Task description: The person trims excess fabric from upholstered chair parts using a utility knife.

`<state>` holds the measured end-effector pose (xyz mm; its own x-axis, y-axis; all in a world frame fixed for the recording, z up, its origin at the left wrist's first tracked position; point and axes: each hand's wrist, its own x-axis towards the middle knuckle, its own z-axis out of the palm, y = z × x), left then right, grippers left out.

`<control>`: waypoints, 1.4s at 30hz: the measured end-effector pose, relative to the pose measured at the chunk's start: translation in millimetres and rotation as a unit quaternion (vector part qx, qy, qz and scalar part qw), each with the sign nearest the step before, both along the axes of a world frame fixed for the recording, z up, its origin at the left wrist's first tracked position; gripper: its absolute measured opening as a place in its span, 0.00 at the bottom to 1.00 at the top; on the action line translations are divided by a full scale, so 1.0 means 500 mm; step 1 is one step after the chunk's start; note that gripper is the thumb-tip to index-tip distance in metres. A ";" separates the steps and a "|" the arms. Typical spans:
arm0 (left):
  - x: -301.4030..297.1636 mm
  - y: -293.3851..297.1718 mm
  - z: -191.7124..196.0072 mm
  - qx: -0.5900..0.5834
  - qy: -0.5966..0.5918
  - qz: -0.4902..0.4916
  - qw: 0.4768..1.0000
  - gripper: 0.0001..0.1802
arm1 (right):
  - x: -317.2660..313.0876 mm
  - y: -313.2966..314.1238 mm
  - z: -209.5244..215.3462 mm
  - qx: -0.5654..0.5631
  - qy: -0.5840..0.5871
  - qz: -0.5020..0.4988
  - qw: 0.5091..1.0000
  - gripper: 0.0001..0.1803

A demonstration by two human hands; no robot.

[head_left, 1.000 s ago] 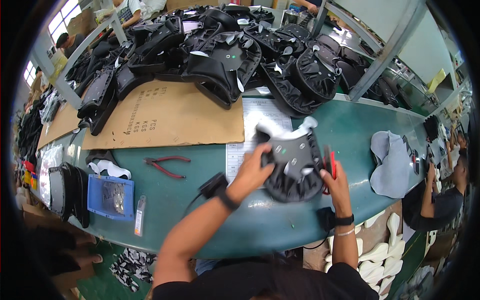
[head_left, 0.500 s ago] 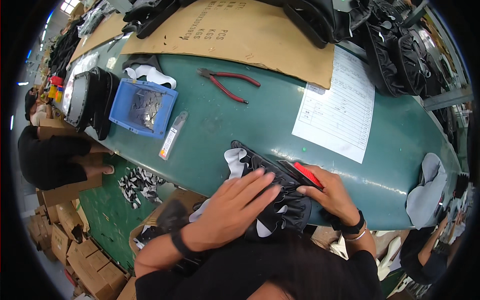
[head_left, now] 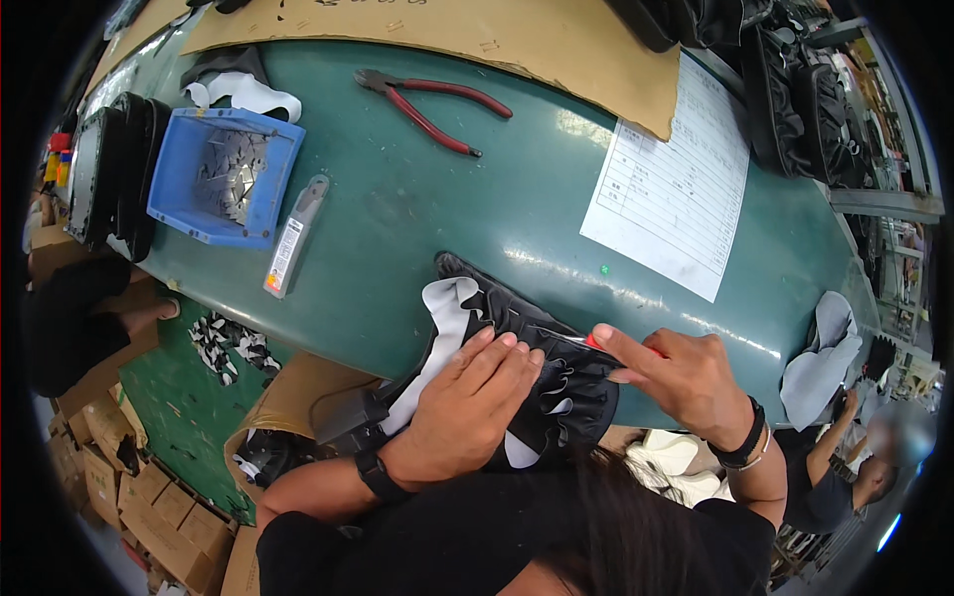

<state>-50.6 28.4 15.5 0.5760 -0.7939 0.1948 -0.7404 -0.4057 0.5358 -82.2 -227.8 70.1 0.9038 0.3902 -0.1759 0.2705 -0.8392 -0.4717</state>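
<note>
A black, gathered, leather-like piece [head_left: 586,382] with white backing flaps lies at the table's near edge. My left hand [head_left: 472,402] rests flat on it, fingers stretched out and side by side, pressing on the white and black folds. In my right hand [head_left: 691,377] is a red-handled utility knife [head_left: 596,340], gripped with the fingers closed round it. Its blade lies against the black material, just right of my left fingertips. Most of the handle is hidden by my fingers.
Beyond my hands lie red-handled cutting pliers [head_left: 427,104], a blue bin [head_left: 189,214] of small metal pieces and a slim clear blade case [head_left: 295,238]. A printed sheet [head_left: 661,209] lies partly under cardboard [head_left: 556,50]. A grey-white offcut [head_left: 822,363] sits at the right edge; another person [head_left: 820,477] works nearby.
My right hand has turned, bringing the knife's blade down onto the black piece. My left hand has settled flat on the material. The whole view has shifted a little.
</note>
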 end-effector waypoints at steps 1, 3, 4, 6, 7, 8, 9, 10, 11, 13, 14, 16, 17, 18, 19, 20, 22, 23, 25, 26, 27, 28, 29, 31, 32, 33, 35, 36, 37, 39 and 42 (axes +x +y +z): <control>0.000 -0.002 0.000 -0.007 -0.006 0.019 1.000 0.20 | 0.007 0.005 -0.001 0.000 0.002 0.000 1.000 0.35; 0.001 -0.005 -0.001 -0.013 -0.010 0.037 0.999 0.18 | 0.016 0.012 -0.003 -0.078 0.000 0.074 0.994 0.33; 0.001 -0.006 -0.001 -0.015 -0.011 0.043 0.999 0.17 | 0.012 0.012 -0.001 -0.077 0.001 0.073 0.994 0.33; 0.002 -0.009 0.001 -0.017 -0.011 0.046 0.999 0.17 | 0.001 0.011 0.003 -0.042 0.051 0.064 0.996 0.40; 0.003 -0.009 0.003 -0.008 -0.012 0.046 0.999 0.17 | -0.008 0.006 0.004 -0.041 0.052 0.063 0.996 0.40; 0.003 -0.009 0.005 0.000 -0.013 0.046 0.999 0.17 | -0.022 -0.003 0.006 -0.044 0.061 0.055 0.996 0.39; 0.004 -0.008 0.007 0.000 -0.012 0.043 0.999 0.17 | -0.037 -0.012 0.009 -0.046 0.069 0.046 0.995 0.39; 0.004 -0.005 0.011 0.013 -0.016 0.046 0.999 0.17 | -0.055 -0.019 0.011 -0.040 0.069 0.048 0.996 0.39; 0.004 -0.003 0.014 0.021 -0.018 0.044 0.999 0.16 | -0.079 -0.024 0.020 -0.063 0.094 0.027 0.993 0.39; 0.016 -0.006 0.028 0.038 -0.022 0.028 0.999 0.16 | -0.128 -0.031 0.030 -0.085 0.126 -0.013 0.988 0.38; 0.026 -0.011 0.039 0.057 -0.027 0.017 0.998 0.16 | -0.142 -0.028 0.027 -0.084 0.127 -0.019 0.988 0.38; 0.046 -0.045 0.059 0.087 0.010 0.021 0.996 0.14 | -0.158 -0.017 0.025 -0.052 0.114 -0.062 0.990 0.38; 0.055 -0.064 0.047 0.042 0.001 -0.006 0.999 0.12 | -0.156 -0.011 0.029 -0.053 0.103 -0.068 0.991 0.38; 0.063 -0.075 0.034 -0.003 -0.007 -0.033 0.999 0.11 | -0.157 -0.006 0.031 -0.051 0.104 -0.072 0.991 0.38; 0.070 -0.077 0.021 0.004 -0.007 -0.053 0.999 0.08 | -0.156 -0.004 0.030 -0.055 0.104 -0.078 0.990 0.37; 0.070 -0.074 0.015 0.005 -0.008 -0.056 0.998 0.08 | -0.155 -0.003 0.029 -0.058 0.104 -0.084 0.989 0.37; 0.066 -0.061 0.007 -0.035 0.127 -0.099 0.986 0.09 | -0.155 -0.002 0.026 -0.051 0.109 -0.092 0.989 0.37; 0.063 -0.056 0.002 -0.049 0.129 -0.096 0.986 0.08 | -0.154 -0.001 0.025 -0.046 0.115 -0.096 0.988 0.37; 0.065 -0.059 0.009 -0.042 0.132 -0.094 0.986 0.10 | -0.140 -0.007 0.025 -0.006 0.101 -0.108 0.989 0.36; 0.067 -0.061 0.012 -0.036 0.134 -0.091 0.986 0.12 | -0.131 -0.011 0.024 0.033 0.086 -0.118 0.989 0.36; 0.067 -0.063 0.010 -0.035 0.134 -0.089 0.986 0.12 | -0.122 -0.012 0.020 0.034 0.086 -0.116 0.989 0.36; 0.068 -0.065 0.008 -0.052 0.139 -0.084 0.985 0.14 | -0.116 -0.010 0.017 0.001 0.085 -0.087 0.993 0.35; 0.069 -0.066 0.006 -0.070 0.144 -0.079 0.984 0.17 | -0.114 -0.007 0.014 -0.033 0.084 -0.058 0.994 0.34; 0.091 -0.053 0.002 -0.097 0.196 -0.105 0.970 0.17 | -0.118 -0.004 0.005 -0.032 0.076 -0.056 0.995 0.34; 0.104 -0.045 0.000 -0.122 0.245 -0.129 0.953 0.17 | -0.122 -0.005 0.000 -0.030 0.066 -0.053 0.996 0.33; 0.117 -0.038 0.005 -0.175 0.321 -0.116 0.923 0.16 | -0.137 -0.003 -0.002 -0.030 0.068 -0.053 0.996 0.33; 0.128 -0.016 0.007 -0.339 0.451 -0.057 0.824 0.14 | -0.195 0.016 0.007 -0.008 0.096 -0.144 0.985 0.32; 0.105 -0.031 0.014 -0.445 0.530 0.021 0.722 0.14 | -0.216 0.033 0.012 0.024 0.098 -0.195 0.976 0.33; 0.108 -0.030 0.032 -0.422 0.600 0.036 0.679 0.15 | -0.237 0.048 0.014 0.030 0.107 -0.224 0.968 0.33; 0.124 -0.033 0.041 -0.313 0.536 -0.014 0.784 0.12 | -0.243 0.060 0.014 0.036 0.115 -0.255 0.959 0.34; 0.124 -0.061 0.074 0.044 0.192 -0.052 0.979 0.13 | -0.171 0.054 0.012 -0.001 0.065 -0.217 0.974 0.34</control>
